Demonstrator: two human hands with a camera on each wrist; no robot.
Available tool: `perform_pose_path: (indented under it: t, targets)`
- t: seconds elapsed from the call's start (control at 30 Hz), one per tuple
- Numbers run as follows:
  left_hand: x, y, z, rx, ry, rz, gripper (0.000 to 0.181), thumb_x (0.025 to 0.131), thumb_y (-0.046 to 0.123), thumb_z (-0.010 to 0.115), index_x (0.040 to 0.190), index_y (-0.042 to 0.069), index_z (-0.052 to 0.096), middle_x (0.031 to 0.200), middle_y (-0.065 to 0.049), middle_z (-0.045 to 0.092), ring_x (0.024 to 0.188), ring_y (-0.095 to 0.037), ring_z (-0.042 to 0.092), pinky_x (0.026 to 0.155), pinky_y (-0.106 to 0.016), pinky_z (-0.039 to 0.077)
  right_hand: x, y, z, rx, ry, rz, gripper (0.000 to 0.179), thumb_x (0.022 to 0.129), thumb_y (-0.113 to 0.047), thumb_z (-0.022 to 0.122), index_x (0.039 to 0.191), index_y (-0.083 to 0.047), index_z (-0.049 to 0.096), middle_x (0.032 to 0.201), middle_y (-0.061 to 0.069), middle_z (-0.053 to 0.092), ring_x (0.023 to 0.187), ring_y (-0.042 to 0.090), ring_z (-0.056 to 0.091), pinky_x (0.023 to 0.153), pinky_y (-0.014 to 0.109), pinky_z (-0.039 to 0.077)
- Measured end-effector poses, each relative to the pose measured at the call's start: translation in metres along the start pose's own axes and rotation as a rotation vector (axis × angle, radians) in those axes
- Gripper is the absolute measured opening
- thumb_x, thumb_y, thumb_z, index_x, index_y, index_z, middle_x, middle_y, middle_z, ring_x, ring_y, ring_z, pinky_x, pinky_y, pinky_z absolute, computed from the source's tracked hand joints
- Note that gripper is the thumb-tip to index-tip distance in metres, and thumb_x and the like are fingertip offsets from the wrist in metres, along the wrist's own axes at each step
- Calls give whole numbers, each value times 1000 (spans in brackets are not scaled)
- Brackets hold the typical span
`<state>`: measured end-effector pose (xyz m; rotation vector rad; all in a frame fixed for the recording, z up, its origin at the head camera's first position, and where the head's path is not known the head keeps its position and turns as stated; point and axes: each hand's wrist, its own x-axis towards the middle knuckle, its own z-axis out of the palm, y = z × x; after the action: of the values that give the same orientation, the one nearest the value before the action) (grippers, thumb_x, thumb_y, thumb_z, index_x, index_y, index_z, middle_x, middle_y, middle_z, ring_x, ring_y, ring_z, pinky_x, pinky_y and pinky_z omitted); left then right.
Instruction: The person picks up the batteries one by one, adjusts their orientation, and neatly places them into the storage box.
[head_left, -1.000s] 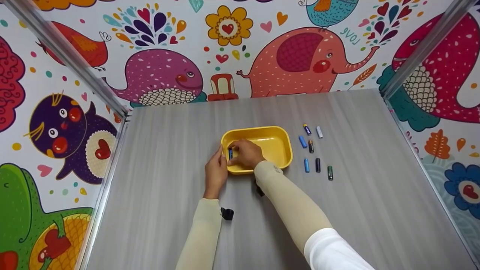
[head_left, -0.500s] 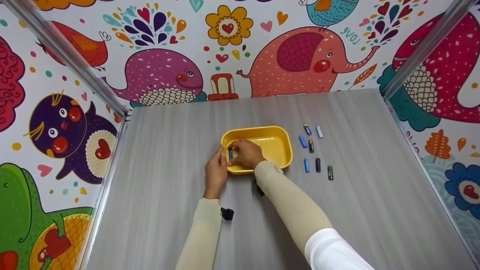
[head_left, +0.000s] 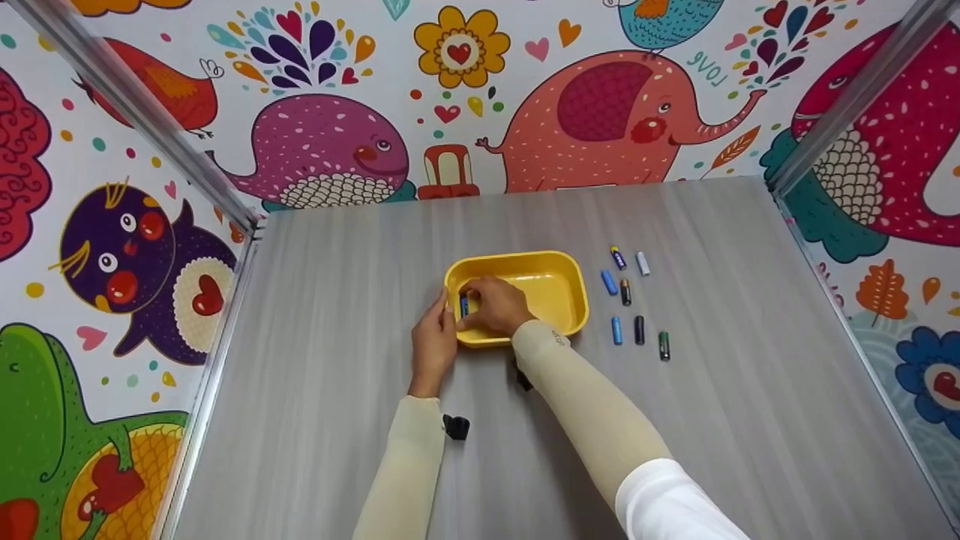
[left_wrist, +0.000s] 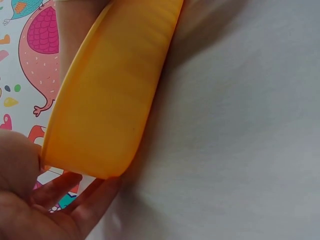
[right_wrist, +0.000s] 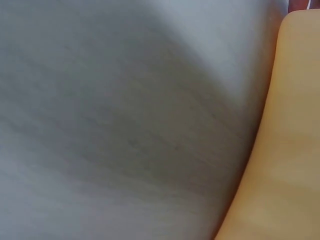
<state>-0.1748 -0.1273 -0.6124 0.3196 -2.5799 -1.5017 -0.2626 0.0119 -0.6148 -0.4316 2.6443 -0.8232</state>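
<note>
Yellow tray edge (left_wrist: 76, 168) against left fingers (left_wrist: 96, 206)

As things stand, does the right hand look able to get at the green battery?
Probably yes: the green battery lies uncovered on the tabletop, so the way seems free once the right hand clears the yellow tray and lets go of the blue battery it appears to pinch.

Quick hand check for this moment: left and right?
Left hand: holding the yellow tub at one end.
Right hand: holding a blue battery inside the tub.
</note>
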Motion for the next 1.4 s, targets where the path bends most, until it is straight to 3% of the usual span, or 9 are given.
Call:
perform_pose_path:
  t: [0.27, 0.47, 0.63, 0.73, 1.0, 1.4]
  targets:
    - [0, 1, 0, -6, -5, -19, 46, 107, 18, 53, 153, 11, 48, 152, -8, 55, 121, -22, 62, 110, -43, 50, 0, -1, -3, 20, -31, -26, 75, 73, -56, 87, 134, -18, 64, 119, 0, 68, 107, 20, 61, 107, 41, 50]
    - [0, 2, -1, -4, -18, -38, 47, 108, 19, 51, 154, 13, 47, 154, -5, 53, 135, -21, 55, 114, -41, 46, 0, -3, -10, 106, -76, -25, 77, 75, -46, 89, 138, -12, 61, 124, 5, 68, 111, 22, 60, 109, 40, 49]
    - [0, 3, -2, -7, -31, -46, 47, 108, 20, 51, 154, 16, 46, 155, -4, 51, 127, -19, 59, 110, -39, 49, -2, -1, -16, 162, -111, -50, 78, 77, -39, 89, 141, -9, 57, 124, 8, 65, 111, 23, 58, 108, 37, 49]
    - [-1, 3, -2, -9, -39, -58, 47, 108, 20, 50, 155, 16, 45, 155, -5, 51, 133, -19, 56, 112, -40, 48, -5, 0, -22, 193, -133, -61, 77, 80, -38, 87, 143, -9, 55, 125, 9, 64, 112, 24, 58, 108, 38, 50]
    - [1, 3, -2, -7, -25, -32, 47, 107, 17, 51, 154, 11, 46, 155, -6, 51, 139, -20, 52, 114, -41, 45, -11, 5, -49, 211, -79, -117, 69, 84, -35, 85, 143, -14, 56, 121, 9, 64, 105, 25, 58, 99, 39, 54]
    - [0, 1, -2, 1, -27, -45, 47, 108, 20, 49, 154, 14, 45, 157, -3, 48, 146, -19, 45, 120, -39, 38, -33, 14, -108, 259, -30, -102, 77, 77, -54, 83, 143, -22, 58, 129, 10, 63, 107, 22, 60, 99, 37, 57]
